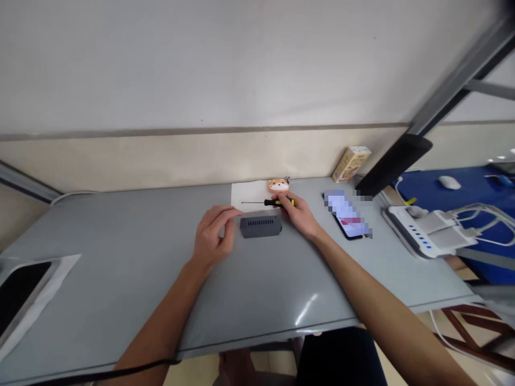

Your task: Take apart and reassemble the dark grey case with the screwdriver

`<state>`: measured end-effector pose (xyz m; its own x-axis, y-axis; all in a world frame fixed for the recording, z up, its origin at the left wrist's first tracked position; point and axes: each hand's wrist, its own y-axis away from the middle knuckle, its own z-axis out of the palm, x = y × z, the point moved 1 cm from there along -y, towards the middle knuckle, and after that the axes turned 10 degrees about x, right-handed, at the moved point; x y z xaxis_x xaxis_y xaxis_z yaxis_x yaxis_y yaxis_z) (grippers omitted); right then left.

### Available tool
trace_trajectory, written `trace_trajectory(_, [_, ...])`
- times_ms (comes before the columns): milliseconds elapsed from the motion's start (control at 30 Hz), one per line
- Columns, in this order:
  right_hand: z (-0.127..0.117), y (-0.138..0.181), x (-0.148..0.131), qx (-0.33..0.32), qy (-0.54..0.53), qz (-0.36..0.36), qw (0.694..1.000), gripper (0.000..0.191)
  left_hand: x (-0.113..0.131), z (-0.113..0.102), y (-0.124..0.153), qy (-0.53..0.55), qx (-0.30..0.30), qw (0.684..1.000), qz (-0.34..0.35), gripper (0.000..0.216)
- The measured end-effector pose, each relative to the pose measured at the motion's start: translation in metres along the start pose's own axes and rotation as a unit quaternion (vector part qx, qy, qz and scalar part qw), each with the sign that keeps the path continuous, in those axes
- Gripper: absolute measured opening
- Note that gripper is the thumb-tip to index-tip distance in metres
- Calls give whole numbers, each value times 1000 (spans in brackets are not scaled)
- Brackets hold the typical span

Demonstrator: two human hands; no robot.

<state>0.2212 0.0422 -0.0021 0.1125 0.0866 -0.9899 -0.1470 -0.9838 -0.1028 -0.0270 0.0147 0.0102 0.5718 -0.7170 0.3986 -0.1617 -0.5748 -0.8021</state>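
Observation:
A small dark grey vented box (pixel 260 226) lies on the grey table (pixel 120 257). My left hand (pixel 214 234) rests just left of it, fingers loosely curled and holding nothing, fingertips near the box's left end. My right hand (pixel 298 214) is behind the box's right end, its fingers closed round the yellow-and-black handle of a thin screwdriver (pixel 277 202). The screwdriver's shaft points left over a white sheet of paper (pixel 249 193). An orange animal-shaped trinket (pixel 278 185) sits on the paper just beyond the handle.
A phone (pixel 349 220) with a lit screen lies right of my right hand. Behind it stands a small yellow carton (pixel 351 163). A white power strip (pixel 418 233) with plugs and cables sits at the right edge. A dark screen (pixel 20 289) lies at far left.

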Motion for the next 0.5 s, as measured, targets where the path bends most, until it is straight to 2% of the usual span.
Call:
trace_trajectory(133, [-13,-12,10,28,-136,54,989,43,3,-5,-20,-6,-30,999,25,25])
trace_trajectory(200, [-22,-19,12,51,-196,88,975,39,4,-6,-35,-3,-77,997,30,23])
trace_trajectory(300, [-38,-26,10,87,-252,130,955,30,10,-3,-53,-27,-174,981,77,24])
trace_trajectory(400, [-50,-30,6,128,-284,133,941,29,19,5,-59,-35,-238,965,108,27])
trace_trajectory(500, [-56,-30,4,159,-293,113,936,34,28,13,-55,-25,-244,963,110,25])
